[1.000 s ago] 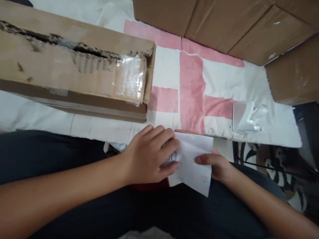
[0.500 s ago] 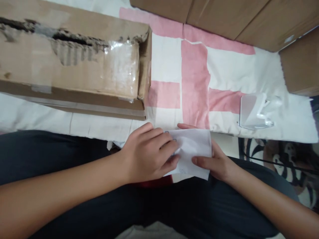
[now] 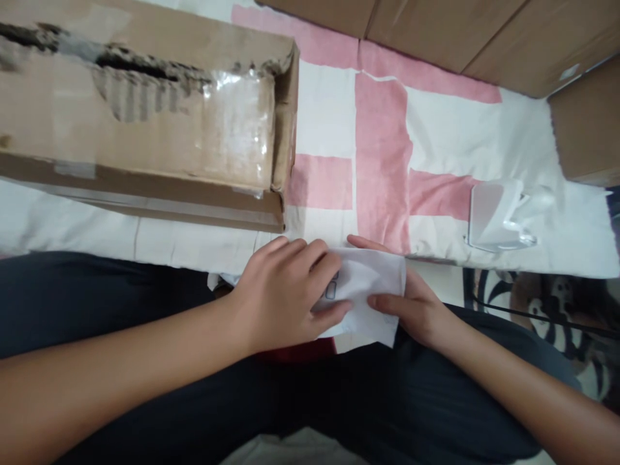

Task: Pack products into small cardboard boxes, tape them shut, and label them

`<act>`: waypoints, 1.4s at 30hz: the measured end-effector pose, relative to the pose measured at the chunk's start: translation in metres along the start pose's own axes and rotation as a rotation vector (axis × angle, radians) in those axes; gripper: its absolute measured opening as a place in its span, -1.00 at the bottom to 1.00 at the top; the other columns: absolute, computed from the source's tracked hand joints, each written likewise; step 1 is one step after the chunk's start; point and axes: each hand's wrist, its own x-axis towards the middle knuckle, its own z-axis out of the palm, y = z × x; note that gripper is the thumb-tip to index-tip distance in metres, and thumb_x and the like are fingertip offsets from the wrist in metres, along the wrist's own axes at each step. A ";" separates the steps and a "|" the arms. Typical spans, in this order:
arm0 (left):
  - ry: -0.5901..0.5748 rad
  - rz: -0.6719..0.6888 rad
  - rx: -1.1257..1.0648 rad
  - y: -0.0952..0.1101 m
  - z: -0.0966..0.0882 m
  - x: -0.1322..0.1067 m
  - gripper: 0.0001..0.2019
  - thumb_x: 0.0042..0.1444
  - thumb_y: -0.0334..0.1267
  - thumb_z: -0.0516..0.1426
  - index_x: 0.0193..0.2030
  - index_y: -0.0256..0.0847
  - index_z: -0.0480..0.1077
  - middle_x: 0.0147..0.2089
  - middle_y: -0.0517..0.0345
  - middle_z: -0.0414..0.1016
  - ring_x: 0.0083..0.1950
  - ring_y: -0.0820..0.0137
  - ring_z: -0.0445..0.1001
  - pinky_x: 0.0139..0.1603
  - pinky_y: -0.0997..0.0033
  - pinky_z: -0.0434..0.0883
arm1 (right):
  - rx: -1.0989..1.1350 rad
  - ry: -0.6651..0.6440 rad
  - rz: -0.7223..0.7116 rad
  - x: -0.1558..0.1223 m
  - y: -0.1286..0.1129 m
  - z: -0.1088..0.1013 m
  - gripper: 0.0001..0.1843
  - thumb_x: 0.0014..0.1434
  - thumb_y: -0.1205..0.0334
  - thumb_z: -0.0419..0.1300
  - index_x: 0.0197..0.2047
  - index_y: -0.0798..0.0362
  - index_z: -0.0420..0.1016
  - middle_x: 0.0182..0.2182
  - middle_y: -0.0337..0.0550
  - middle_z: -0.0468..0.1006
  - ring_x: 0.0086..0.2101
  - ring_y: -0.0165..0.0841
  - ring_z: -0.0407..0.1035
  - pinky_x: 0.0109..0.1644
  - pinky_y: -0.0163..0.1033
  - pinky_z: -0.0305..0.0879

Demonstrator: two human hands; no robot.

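The white paper [image 3: 361,278] was just off the middle of the view toward four o'clock, between the two hands and above the dark trousers [image 3: 387,407]. At its nine o'clock side the left hand [image 3: 285,294] curled over it, thumb apart from the bent fingers; whether they gripped the sheet could not be told. At its three o'clock side the right hand [image 3: 416,307] pinched it, thumb on top and fingers behind, one reaching past the twelve o'clock edge. The sheet looked thin and slightly bowed, so an uneven pull between the hands could have creased or torn it. With the lower corner near five o'clock unsupported, a loosened right thumb could have let the sheet slip onto the trousers.
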 end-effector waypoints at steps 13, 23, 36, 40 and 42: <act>0.070 0.049 0.050 0.000 -0.003 -0.002 -0.88 0.21 -0.28 0.07 -0.30 -0.17 0.41 -0.48 0.27 0.45 -0.60 0.38 0.40 -0.59 0.31 0.23 | -0.083 0.075 -0.030 0.005 -0.001 0.002 -0.16 0.19 0.33 0.28 0.48 -0.29 0.19 0.08 -0.19 0.52 -0.05 -0.24 0.46 0.04 -0.11 0.46; 0.061 0.116 0.129 -0.001 -0.007 -0.005 -0.88 0.19 -0.40 0.07 -0.33 -0.19 0.41 -0.52 0.28 0.41 -0.61 0.40 0.38 -0.60 0.32 0.27 | -0.101 0.080 -0.028 0.002 -0.001 0.003 -0.14 0.22 0.29 0.31 0.49 -0.33 0.13 0.04 -0.19 0.54 -0.07 -0.23 0.49 -0.02 -0.13 0.50; 0.009 0.139 0.080 -0.002 -0.006 -0.003 -0.92 0.26 -0.36 0.10 -0.26 -0.18 0.40 -0.44 0.27 0.44 -0.52 0.36 0.47 -0.52 0.28 0.33 | -0.209 0.059 -0.086 -0.006 -0.011 0.006 -0.20 0.30 0.24 0.28 0.50 -0.36 0.11 0.34 -0.25 0.37 0.10 -0.17 0.48 0.13 -0.04 0.52; 0.029 0.145 0.103 -0.003 -0.006 -0.002 -0.87 0.26 -0.44 0.07 -0.28 -0.20 0.40 -0.48 0.28 0.41 -0.53 0.37 0.44 -0.51 0.29 0.31 | -0.240 0.075 -0.119 -0.005 -0.014 0.007 -0.24 0.29 0.20 0.30 0.46 -0.42 0.18 0.39 -0.31 0.30 0.17 -0.10 0.43 0.12 -0.03 0.53; 0.041 0.143 0.103 -0.005 -0.007 -0.001 -0.85 0.27 -0.44 0.05 -0.29 -0.20 0.39 -0.49 0.28 0.39 -0.54 0.38 0.43 -0.50 0.29 0.29 | -0.267 0.089 -0.135 -0.006 -0.015 0.007 -0.25 0.29 0.19 0.29 0.46 -0.43 0.19 0.40 -0.32 0.29 0.22 -0.08 0.39 0.15 -0.03 0.52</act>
